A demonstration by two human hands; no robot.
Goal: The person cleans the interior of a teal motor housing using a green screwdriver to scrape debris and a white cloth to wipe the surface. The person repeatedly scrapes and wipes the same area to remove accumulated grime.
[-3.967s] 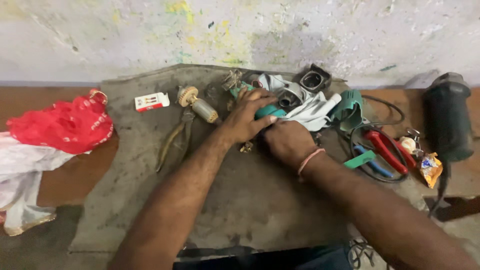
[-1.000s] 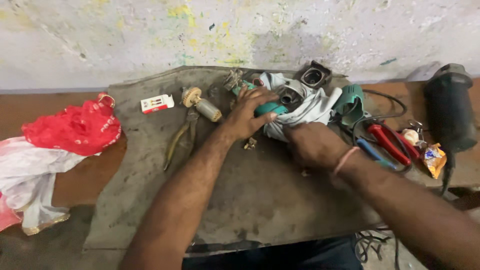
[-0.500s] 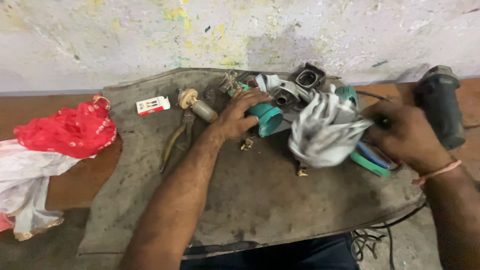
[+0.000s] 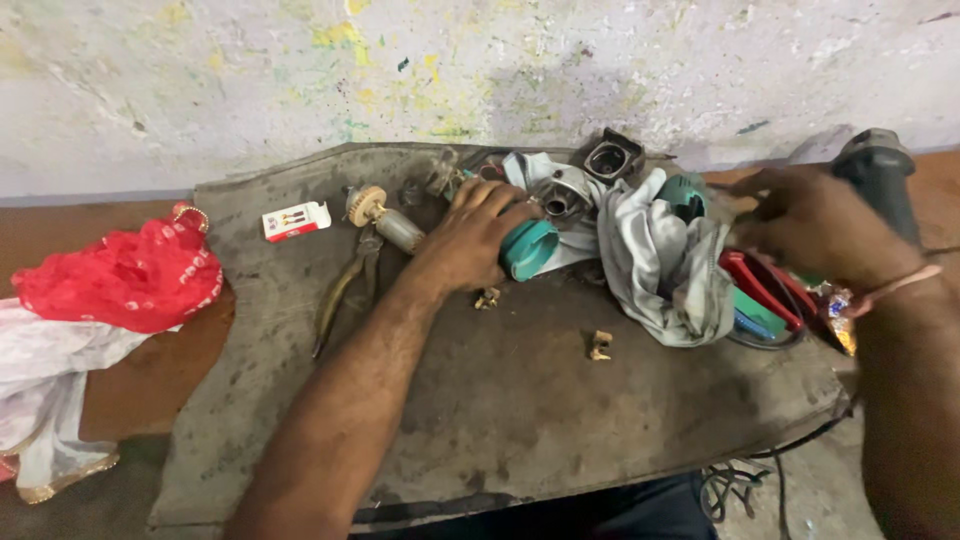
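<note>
While the left hand [image 4: 478, 232] presses down with its fingers curled over the teal tool body [image 4: 530, 248], the small brass bits [image 4: 598, 345] lying loose on the grey mat [image 4: 520, 420] look likely to be knocked away if the grey rag [image 4: 665, 265] is dragged across them. The rag lies bunched just beside the tool body, draped partly over red-handled pliers [image 4: 765, 290] and a dark cable, so a tug could snag either and pull them off the edge. From the head view, the right hand [image 4: 815, 222] reaches over the rag's far corner near the dark power tool [image 4: 880, 175]; it is blurred, and I cannot tell whether it grips anything. The tool body looks stripped open: a teal plastic shell, grey metal gear housing at its far end, touching the rag. A motor core [image 4: 385, 218] and long pliers [image 4: 345, 285] lie apart on the left, near a red cloth [image 4: 120, 275].
</note>
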